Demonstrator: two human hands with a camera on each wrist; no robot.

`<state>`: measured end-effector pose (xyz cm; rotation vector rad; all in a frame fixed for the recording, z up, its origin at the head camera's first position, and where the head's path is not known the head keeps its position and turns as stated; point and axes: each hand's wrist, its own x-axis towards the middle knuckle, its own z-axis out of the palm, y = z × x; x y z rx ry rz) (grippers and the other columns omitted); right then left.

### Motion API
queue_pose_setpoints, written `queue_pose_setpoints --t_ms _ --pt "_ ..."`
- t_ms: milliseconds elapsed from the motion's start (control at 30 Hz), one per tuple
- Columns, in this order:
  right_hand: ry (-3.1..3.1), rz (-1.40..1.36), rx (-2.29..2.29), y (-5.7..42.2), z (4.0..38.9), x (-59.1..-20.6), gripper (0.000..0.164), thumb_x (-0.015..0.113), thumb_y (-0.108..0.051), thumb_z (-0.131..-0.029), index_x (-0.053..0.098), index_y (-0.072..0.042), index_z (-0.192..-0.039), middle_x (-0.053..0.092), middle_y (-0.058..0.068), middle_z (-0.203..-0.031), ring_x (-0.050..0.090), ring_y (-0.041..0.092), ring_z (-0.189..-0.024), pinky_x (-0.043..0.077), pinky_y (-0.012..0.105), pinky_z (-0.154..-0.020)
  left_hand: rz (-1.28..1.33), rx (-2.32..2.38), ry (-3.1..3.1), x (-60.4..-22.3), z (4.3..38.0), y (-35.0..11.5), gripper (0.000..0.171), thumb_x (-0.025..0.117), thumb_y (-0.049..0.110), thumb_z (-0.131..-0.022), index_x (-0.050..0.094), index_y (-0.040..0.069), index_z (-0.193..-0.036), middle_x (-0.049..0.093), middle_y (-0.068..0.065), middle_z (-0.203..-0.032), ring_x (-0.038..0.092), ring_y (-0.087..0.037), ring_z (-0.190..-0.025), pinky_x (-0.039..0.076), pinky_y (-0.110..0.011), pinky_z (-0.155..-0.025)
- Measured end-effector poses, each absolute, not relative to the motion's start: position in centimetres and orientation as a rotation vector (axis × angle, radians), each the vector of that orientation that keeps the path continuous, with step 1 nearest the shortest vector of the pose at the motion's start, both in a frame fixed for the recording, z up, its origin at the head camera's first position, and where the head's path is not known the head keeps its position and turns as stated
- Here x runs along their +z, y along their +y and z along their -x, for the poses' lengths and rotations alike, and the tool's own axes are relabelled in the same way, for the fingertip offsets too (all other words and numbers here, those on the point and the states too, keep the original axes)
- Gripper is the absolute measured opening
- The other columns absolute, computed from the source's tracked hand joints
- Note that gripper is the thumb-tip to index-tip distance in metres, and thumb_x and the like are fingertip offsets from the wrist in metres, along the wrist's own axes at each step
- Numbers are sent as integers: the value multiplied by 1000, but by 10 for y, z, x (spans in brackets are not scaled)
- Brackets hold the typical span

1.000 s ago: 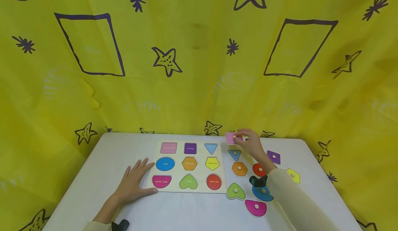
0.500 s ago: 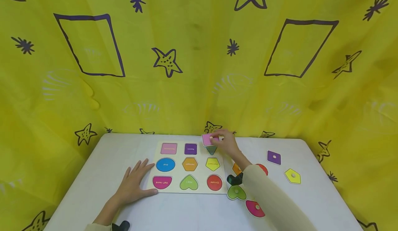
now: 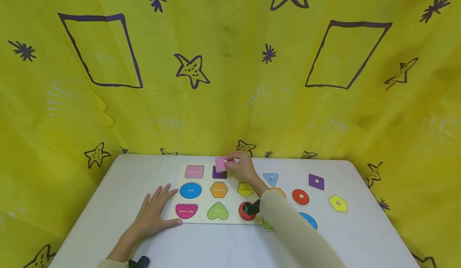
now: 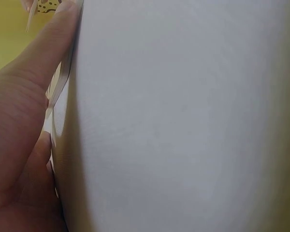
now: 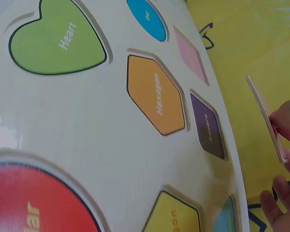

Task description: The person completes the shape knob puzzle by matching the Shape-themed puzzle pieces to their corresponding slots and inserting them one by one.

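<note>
With finger and thumb, my right hand (image 3: 243, 168) pinches the white knob of a pink rectangle puzzle piece (image 3: 220, 164). The piece is held above the purple square recess (image 3: 219, 174) at the far edge of the puzzle board (image 3: 205, 202). In the right wrist view the piece (image 5: 266, 118) shows edge-on, apart from the board. My left hand (image 3: 153, 212) lies spread at the board's left side, its fingertips and thumb touching that edge. A pink rectangle recess (image 3: 194, 172) is printed at the board's far left corner.
Right of the board lie a blue triangle piece (image 3: 271, 178), a red circle piece (image 3: 300, 197), a purple square piece (image 3: 316, 182) and a yellow pentagon piece (image 3: 338, 203). My right sleeve partly covers a blue piece (image 3: 309, 220). A yellow curtain (image 3: 223, 111) hangs behind the table.
My right hand has carried the pink rectangle piece leftward, from right of the board to above its far middle. The left hand has stayed at the board's left edge.
</note>
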<state>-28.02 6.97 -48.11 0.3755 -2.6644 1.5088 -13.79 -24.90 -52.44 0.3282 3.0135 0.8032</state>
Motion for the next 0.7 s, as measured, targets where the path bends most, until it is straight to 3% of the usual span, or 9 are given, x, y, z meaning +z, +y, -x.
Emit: queue_pose_setpoints --t_ms 433,700 --pt "-2667 -438 1534 34 278 -489 10 78 -12 -91 81 -6 -99 71 8 -110 58 31 -116 45 52 -106 -311 765 3017 -526 140 -250 103 83 67 -70 48 17 -153 35 -21 -162 19 -49 -151 5 -76 -116" --pt "-2712 -382 1599 11 278 -495 12 76 -15 -94 81 -9 -103 67 6 -114 57 27 -116 46 47 -106 -311 764 3010 -528 141 -251 104 82 68 -70 48 18 -154 34 -20 -163 18 -48 -152 4 -75 -117"
